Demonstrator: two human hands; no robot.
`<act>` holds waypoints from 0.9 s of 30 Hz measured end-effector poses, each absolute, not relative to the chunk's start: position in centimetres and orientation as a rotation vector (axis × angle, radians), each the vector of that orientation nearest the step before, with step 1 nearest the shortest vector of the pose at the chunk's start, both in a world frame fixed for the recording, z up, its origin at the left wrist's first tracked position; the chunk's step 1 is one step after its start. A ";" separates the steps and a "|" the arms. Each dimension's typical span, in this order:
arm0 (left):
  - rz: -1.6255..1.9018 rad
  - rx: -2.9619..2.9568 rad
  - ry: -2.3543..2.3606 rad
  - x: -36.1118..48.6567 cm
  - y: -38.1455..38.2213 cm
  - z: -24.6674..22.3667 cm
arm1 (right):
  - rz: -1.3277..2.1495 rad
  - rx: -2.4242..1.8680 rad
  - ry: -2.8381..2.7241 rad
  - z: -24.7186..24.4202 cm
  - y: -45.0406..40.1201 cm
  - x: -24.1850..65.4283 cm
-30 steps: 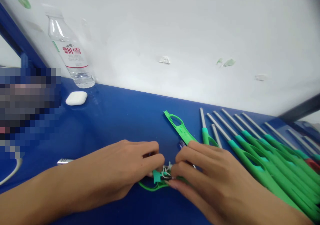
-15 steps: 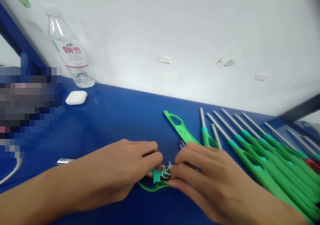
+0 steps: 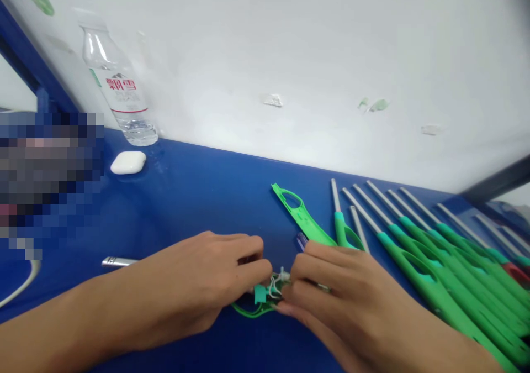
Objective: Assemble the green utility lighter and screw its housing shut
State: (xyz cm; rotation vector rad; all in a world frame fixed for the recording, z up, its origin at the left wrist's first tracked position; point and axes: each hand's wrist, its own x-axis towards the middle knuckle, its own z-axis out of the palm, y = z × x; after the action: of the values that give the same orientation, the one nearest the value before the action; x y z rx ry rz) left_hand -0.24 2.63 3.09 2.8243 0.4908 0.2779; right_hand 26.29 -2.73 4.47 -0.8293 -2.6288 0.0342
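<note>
An opened green utility lighter (image 3: pixel 248 312) lies between my two hands, mostly covered by them. Its teal trigger (image 3: pixel 260 294) and a looped white wire (image 3: pixel 274 288) show in the gap. From the left, my left hand (image 3: pixel 215 279) grips it with bent fingers pressed together. On the other side, my right hand (image 3: pixel 343 290) pinches the lighter's handle end; what lies under its fingertips is hidden. A silver metal tube (image 3: pixel 118 262) emerges from behind my left forearm. Just beyond my right hand rest a loose green handle shell (image 3: pixel 304 221) and a dark purple piece (image 3: pixel 301 241).
Several green lighters with metal nozzles (image 3: pixel 447 279) lie side by side at the right. A water bottle (image 3: pixel 124 94) and a white earbud case (image 3: pixel 128 163) stand at the back left of the blue table (image 3: pixel 199 190), against a white wall. A white cable (image 3: pixel 28 282) curves at the left edge.
Both hands stay on the lighter with slight finger shifts. My right fingers have moved slightly down, and more of the silver tube shows beside my left forearm.
</note>
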 end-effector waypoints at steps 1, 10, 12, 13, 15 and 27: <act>0.288 2.821 0.495 -0.3 2.6 2.9 | 0.023 -0.818 -2.633 4.5 -2.8 26.3; 0.307 2.611 0.548 -0.7 2.5 3.5 | -0.092 -0.789 -2.644 4.3 -2.8 26.0; 0.295 2.560 0.559 -0.6 2.5 4.0 | -0.091 -0.794 -2.649 4.3 -2.9 26.1; 0.289 2.539 0.567 -0.5 2.5 4.3 | -0.092 -0.800 -2.648 4.3 -2.9 26.2; 0.273 2.503 0.585 -0.4 2.5 4.7 | -0.087 -0.810 -2.653 4.3 -3.0 26.2; 0.272 2.421 0.604 -0.5 2.6 4.8 | -0.058 -0.836 -2.661 4.4 -2.9 26.3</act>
State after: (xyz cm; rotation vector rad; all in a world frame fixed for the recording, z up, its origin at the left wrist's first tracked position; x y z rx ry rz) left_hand -0.51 2.62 4.83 2.4214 0.6038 0.2720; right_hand 26.29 -2.88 4.37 -0.8358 -2.6606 -0.0580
